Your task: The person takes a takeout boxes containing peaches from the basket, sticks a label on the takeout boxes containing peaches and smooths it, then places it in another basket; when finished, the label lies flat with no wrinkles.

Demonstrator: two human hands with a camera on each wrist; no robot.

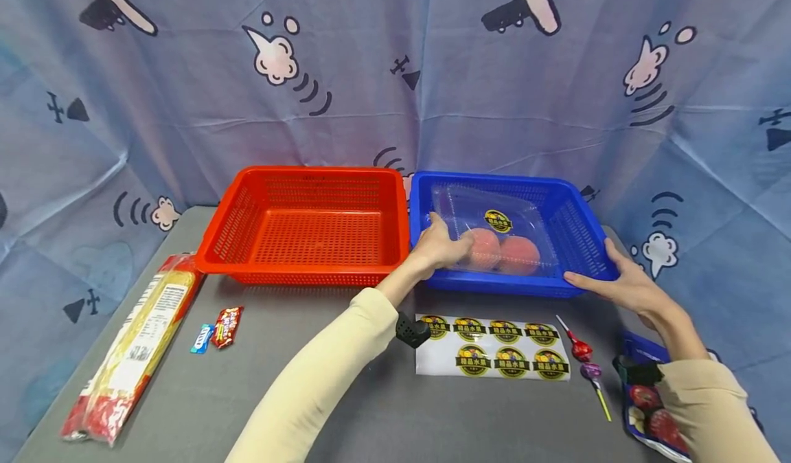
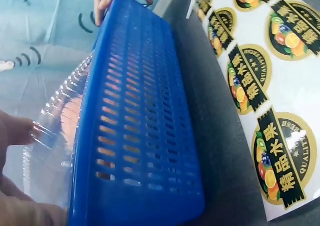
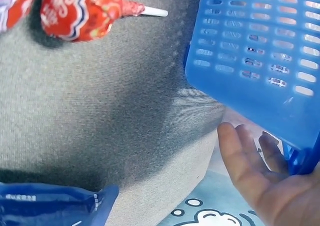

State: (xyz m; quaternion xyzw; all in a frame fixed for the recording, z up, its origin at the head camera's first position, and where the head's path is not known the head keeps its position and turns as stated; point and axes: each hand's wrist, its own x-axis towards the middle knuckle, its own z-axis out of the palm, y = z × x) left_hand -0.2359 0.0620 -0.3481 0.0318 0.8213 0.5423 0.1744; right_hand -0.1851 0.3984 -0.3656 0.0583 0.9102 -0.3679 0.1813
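A clear plastic clamshell box [image 1: 525, 209] with peaches [image 1: 519, 255] inside and a black-and-gold fruit sticker [image 1: 498, 221] lies in the blue basket [image 1: 494, 283]. My left hand [image 1: 440, 244] holds the box at its left side; in the left wrist view a fingertip [image 2: 22, 131] presses its ridged clear edge. At the basket's near right corner my right hand [image 1: 627, 284] grips the rim, thumb on the near side and fingers round the outside. Those fingers [image 3: 245, 161] show below the rim in the right wrist view.
Left of the blue basket stands a red basket [image 1: 327, 276]. A sticker sheet [image 1: 494, 346], two lollipops [image 1: 581, 350] [image 1: 592, 372] and a blue fruit-print bag [image 1: 645, 398] lie in front. A noodle pack [image 1: 139, 353] and two small candies [image 1: 227, 327] [image 1: 202, 339] are leftward.
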